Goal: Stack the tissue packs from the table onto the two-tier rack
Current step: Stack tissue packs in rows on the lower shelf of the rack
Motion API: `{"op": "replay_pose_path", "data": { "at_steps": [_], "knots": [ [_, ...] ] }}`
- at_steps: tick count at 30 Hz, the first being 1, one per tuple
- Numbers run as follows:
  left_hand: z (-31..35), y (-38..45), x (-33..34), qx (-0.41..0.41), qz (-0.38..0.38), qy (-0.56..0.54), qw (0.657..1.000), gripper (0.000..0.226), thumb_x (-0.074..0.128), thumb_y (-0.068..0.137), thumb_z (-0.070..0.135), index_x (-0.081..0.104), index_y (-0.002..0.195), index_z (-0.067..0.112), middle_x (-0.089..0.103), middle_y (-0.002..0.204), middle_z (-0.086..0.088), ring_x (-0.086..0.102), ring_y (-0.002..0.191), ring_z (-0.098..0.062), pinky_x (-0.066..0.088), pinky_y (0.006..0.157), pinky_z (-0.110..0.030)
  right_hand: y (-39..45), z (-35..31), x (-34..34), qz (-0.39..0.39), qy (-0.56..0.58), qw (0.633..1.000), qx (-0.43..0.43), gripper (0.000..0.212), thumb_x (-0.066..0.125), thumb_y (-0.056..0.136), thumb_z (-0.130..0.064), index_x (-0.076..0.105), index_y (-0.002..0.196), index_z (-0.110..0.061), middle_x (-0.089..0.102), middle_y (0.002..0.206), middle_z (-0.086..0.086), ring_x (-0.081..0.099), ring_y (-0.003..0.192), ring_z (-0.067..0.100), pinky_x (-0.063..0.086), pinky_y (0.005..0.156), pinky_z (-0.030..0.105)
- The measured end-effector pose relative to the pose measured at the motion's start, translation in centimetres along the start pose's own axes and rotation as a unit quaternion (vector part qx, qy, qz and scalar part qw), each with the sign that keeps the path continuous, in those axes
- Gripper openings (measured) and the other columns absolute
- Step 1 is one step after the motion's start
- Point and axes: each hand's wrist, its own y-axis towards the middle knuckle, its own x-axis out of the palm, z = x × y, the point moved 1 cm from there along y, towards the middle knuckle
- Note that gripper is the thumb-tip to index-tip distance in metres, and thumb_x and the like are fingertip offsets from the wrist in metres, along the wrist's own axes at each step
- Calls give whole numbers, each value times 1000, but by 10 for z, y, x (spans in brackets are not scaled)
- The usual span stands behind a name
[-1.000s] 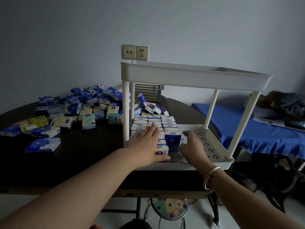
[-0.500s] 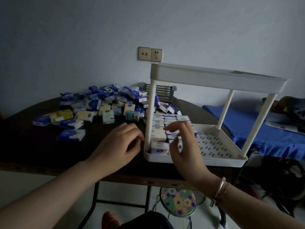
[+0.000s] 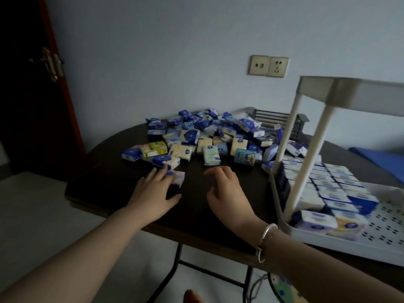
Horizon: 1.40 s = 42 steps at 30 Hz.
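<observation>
A loose heap of blue, white and yellow tissue packs [image 3: 209, 136] covers the far part of the dark round table [image 3: 105, 178]. At the right stands the white two-tier rack [image 3: 349, 90]; rows of packs [image 3: 328, 184] fill the left of its perforated lower tier. My left hand [image 3: 155, 189] lies with straight fingers across one blue-and-white pack [image 3: 179, 179] at the heap's near edge, thumb spread on the near side. A little to the right, my right hand [image 3: 227, 191] hovers over bare table, fingers loosely curled and holding nothing.
A dark door [image 3: 32, 84] is at the left and a wall socket [image 3: 267, 66] above the heap. A grey slatted object [image 3: 273, 119] sits behind the packs. A floral stool [image 3: 284, 289] stands under the table's near edge, and blue cloth [image 3: 384, 158] lies at the far right.
Both hands have left the rack's lower tier and moved left over the table. My left hand has come down on a loose pack. The view has swung left.
</observation>
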Motion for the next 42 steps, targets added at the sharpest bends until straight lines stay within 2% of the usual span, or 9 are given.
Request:
{"op": "replay_pose_path", "data": {
  "at_steps": [7,14,18,21,24,29,33,39,42],
  "knots": [
    [-1,7,3,57,82,-62,993,31,64,86,39,36,93,29,54,105,5,54,91,-10,51,77,-32,79,26,31,-76,-80,986,127,59,45,95,-30,20,148,-31,6,159,7,3,146,29,16,117,46],
    [4,25,7,20,99,-194,976,55,42,83,68,49,121,29,47,118,10,40,112,-14,41,87,-32,131,56,45,-140,-141,965,171,44,45,95,-43,42,138,-31,13,152,17,25,135,42,29,109,52],
    [19,42,7,-73,97,-392,912,72,22,69,80,59,92,22,56,91,1,54,89,-17,41,74,-30,127,67,50,-112,-145,973,142,19,53,92,-28,57,109,-22,30,144,14,38,126,38,39,101,44],
    [25,55,4,-134,78,-576,803,98,36,55,85,51,120,13,58,102,-2,57,85,-10,49,77,-27,119,61,46,-41,50,992,110,3,59,89,-21,60,92,-20,53,124,8,52,112,17,41,92,29],
    [24,63,12,-139,38,-747,649,100,63,55,69,29,140,28,57,126,-3,62,102,-14,54,89,-41,104,34,39,-48,293,952,81,3,58,89,-7,58,91,-6,60,93,3,58,86,10,46,78,21],
    [9,73,28,-130,99,-810,563,82,78,61,37,45,135,23,67,118,-6,68,102,-19,56,83,-38,97,10,41,-132,430,890,78,9,56,80,-15,52,76,-8,59,91,20,61,92,22,44,82,32],
    [7,72,34,-172,211,-752,601,65,77,75,34,36,124,30,63,116,1,64,104,-15,50,94,-41,123,22,53,-14,366,923,120,12,52,91,-17,55,93,-5,64,111,9,59,103,12,45,95,34],
    [9,65,30,-157,267,-709,633,57,71,83,30,32,123,36,58,105,10,63,90,-4,51,77,-29,135,48,75,-173,-94,980,3,49,34,97,-35,28,145,-26,28,154,6,9,146,20,2,117,40],
    [12,63,27,-154,252,-694,657,61,73,81,33,34,128,33,58,117,6,62,100,-9,53,86,-37,114,47,61,-128,-182,973,-56,50,38,97,-39,33,143,-21,35,149,3,16,144,21,6,118,40]
  ]
}}
